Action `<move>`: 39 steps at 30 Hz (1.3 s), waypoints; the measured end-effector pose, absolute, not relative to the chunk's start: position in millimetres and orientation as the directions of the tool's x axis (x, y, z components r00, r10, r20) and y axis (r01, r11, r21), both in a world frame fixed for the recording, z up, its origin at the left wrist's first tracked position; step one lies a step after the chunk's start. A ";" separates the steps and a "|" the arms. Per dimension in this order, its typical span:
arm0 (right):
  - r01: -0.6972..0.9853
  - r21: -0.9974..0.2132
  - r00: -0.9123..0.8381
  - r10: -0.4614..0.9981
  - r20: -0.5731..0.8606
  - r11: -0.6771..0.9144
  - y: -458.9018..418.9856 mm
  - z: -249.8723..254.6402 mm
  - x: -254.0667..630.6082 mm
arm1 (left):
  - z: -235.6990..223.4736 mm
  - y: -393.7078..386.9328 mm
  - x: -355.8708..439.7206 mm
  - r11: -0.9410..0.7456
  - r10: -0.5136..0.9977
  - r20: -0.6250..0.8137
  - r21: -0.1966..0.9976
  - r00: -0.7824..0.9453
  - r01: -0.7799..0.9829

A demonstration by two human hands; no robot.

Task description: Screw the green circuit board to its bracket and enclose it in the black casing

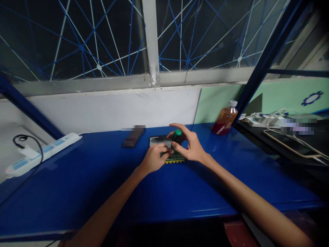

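My right hand (192, 145) curls its thumb and fingers around an upright dark screwdriver with a rounded green cap (178, 131). Its index finger arches above the cap. My left hand (155, 158) is closed in a pinch close to the screwdriver's lower part; what its fingertips hold is hidden. Under both hands lies a flat green case (180, 158) with rows of small slots or markings and a yellow-and-black striped front edge. A clear or grey panel (157, 140) shows at its back left. My hands cover much of the case.
A pixelated dark oblong item (133, 136) lies left of the case on the blue table (164, 195). A drink bottle (225, 118) stands at the back right. A white power strip (43, 154) with a black cable is at left. Cables and a phone (291, 144) lie on the right.
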State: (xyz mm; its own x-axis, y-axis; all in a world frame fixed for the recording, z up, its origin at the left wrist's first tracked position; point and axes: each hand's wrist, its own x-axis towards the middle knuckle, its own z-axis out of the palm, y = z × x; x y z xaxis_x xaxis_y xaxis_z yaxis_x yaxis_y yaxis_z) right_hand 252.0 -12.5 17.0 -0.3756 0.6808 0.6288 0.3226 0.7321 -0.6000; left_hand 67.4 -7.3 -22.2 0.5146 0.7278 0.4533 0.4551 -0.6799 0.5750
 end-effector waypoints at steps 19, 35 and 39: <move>0.562 -0.406 -0.326 0.644 0.692 0.721 -13.9 10.7 247.2 | -26.9 -6.7 66.6 -0.713 0.702 0.539 0.524 0.466 0.467; 0.456 -0.511 -0.363 0.677 0.641 0.729 -13.7 15.9 251.6 | -25.0 -7.8 64.8 -0.729 0.681 0.488 0.521 0.546 0.444; 0.493 -0.494 -0.331 0.679 0.655 0.716 -13.1 13.6 250.2 | -26.1 -7.9 64.9 -0.732 0.680 0.500 0.501 0.536 0.462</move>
